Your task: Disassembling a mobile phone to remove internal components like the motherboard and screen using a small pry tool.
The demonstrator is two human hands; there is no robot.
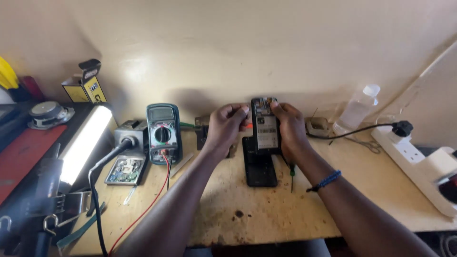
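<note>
My right hand (289,131) grips the opened smartphone (265,126) by its side, holding it upright above the desk (247,209); my left hand (226,124) pinches its opposite edge, fingers closed. Just below the phone lies its black back cover (259,169). Left of the phone stands the multimeter (163,133). I judge I'm inspecting the board; probing next needs one hand freed.

A multimeter (163,133) stands left of the opened phone (265,126); a bottle (356,109) stands right of it.
</note>
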